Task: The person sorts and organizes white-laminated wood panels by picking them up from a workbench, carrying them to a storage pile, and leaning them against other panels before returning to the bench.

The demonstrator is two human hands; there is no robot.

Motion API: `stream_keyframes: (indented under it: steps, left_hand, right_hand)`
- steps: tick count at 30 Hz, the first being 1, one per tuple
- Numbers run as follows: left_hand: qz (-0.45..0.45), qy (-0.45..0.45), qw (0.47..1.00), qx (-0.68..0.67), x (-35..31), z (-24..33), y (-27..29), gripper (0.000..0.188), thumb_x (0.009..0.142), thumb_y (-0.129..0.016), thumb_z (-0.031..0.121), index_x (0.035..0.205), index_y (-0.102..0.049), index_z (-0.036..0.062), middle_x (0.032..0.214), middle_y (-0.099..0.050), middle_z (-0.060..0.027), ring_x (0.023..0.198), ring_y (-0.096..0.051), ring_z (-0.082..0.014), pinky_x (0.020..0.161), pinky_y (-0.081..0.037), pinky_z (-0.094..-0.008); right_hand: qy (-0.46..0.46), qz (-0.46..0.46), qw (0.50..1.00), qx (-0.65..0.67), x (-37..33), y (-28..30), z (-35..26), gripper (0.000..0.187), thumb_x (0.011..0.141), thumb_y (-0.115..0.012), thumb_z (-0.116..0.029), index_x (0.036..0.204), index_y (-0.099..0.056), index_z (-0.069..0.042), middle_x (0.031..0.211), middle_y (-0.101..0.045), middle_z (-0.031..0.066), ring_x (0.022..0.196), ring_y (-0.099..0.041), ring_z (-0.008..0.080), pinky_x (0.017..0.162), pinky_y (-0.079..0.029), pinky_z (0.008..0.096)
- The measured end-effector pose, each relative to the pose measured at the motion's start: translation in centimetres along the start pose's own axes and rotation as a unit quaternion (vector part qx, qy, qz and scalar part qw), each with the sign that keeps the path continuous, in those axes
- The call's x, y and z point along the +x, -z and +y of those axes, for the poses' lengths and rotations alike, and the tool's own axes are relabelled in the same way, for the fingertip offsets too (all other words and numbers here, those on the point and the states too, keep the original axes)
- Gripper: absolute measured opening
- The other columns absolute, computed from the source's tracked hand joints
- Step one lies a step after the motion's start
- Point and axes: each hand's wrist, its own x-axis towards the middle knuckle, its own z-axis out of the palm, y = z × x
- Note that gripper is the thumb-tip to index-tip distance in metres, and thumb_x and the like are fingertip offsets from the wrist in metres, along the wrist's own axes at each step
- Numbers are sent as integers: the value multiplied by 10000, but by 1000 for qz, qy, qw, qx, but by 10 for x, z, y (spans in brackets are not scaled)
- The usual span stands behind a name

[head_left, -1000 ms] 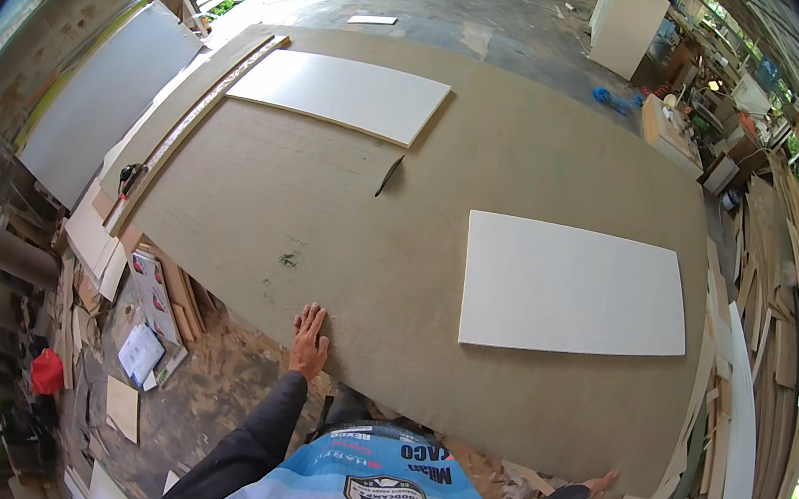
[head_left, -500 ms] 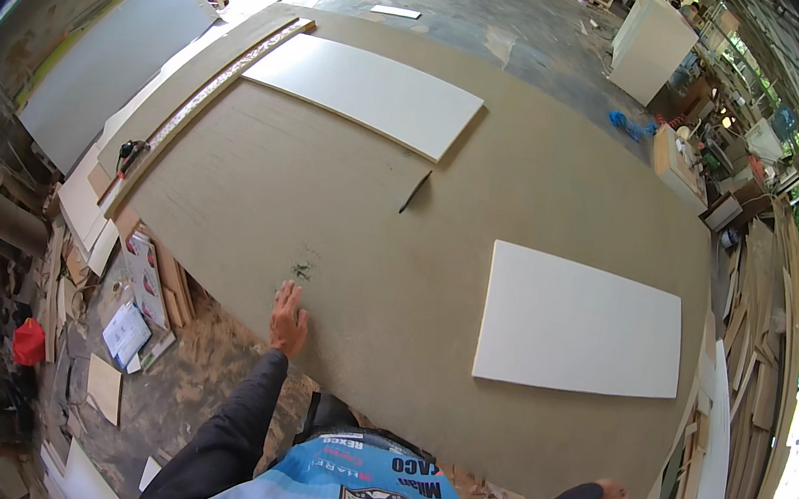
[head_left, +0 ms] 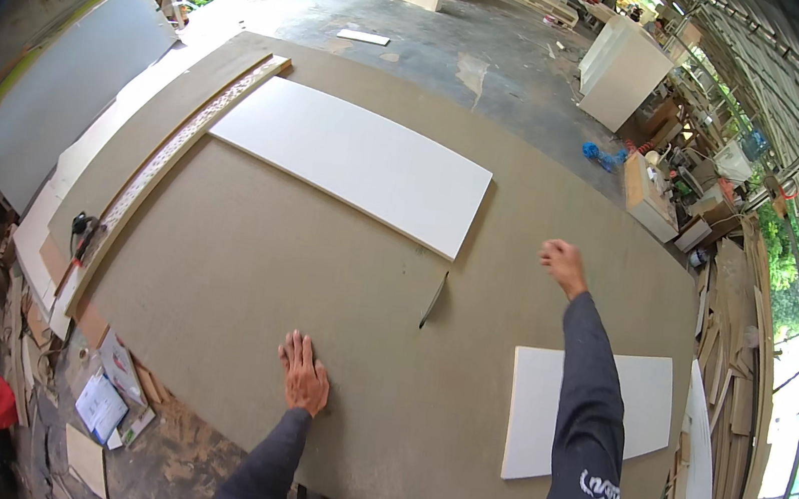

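My left hand (head_left: 303, 374) lies flat on the broad grey-brown tabletop (head_left: 269, 243), its fingers stretched out. My right hand (head_left: 564, 266) is held out over the right half of the top, fingers curled in; what they hold, if anything, is hidden. Ahead of me a long white panel (head_left: 356, 158) lies with its left end against a straight wooden rail. Between my hands and near this panel's corner, a thin dark blade-like piece (head_left: 433, 300) stands up from the surface. A smaller white panel (head_left: 531, 413) lies at the right, partly hidden under my right forearm.
The wooden rail (head_left: 180, 150) runs along the left side, with a black-and-red tool (head_left: 84, 233) by its near end. Timber strips (head_left: 739, 395) are stacked past the right edge. Papers (head_left: 101, 407) and a red bag (head_left: 0, 403) lie low at the left. A white cabinet (head_left: 625, 72) stands beyond.
My right hand has swung from low at my right side up and forward over the tabletop. The left hand has slid slightly forward, and a greenish mark seen beyond it is no longer visible.
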Motion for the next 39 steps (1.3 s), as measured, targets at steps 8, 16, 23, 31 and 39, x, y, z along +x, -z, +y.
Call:
stream_keyframes:
  steps: [8,16,23,31,39]
  left_hand:
    - [-75,22,997,12,4,6,17,598,805,-428,121,1333,-250,-96,1437,-164,-249,1357,-87,-371,1099,-35,-491]
    - [-140,24,990,20,11,10,21,644,796,-412,130,1341,-189,-130,1438,-101,-285,1348,-31,-427,1079,0,-538]
    - [-177,29,984,9,12,9,24,638,817,-399,148,1337,-173,-144,1435,-78,-301,1343,-6,-442,1068,16,-559]
    - [-146,6,989,34,8,8,19,665,811,-450,186,1341,-196,-126,1430,-95,-304,1348,-30,-427,1072,-7,-554]
    - [-53,-12,996,74,1,-4,7,634,842,-449,240,1354,-237,-67,1433,-132,-265,1348,-80,-393,1091,-31,-520]
  right_hand:
    - [-40,-90,959,-266,119,-130,-13,491,864,-517,-378,1097,-538,54,1062,-596,200,984,-573,296,807,-453,386]
    - [-88,-2,994,-67,178,-212,40,618,835,-527,-340,1223,-384,119,1196,-502,239,1124,-494,306,970,-372,399]
    - [-161,10,911,379,176,-202,17,363,756,-576,-261,988,-542,16,911,-604,129,810,-610,249,718,-509,328]
    - [-128,-41,900,414,86,-111,-93,201,749,-592,-147,909,-563,-28,898,-602,85,793,-606,214,739,-505,330]
    - [-136,-126,878,442,-141,-150,-172,92,764,-622,-148,704,-565,-106,616,-498,-39,515,-459,80,466,-369,225]
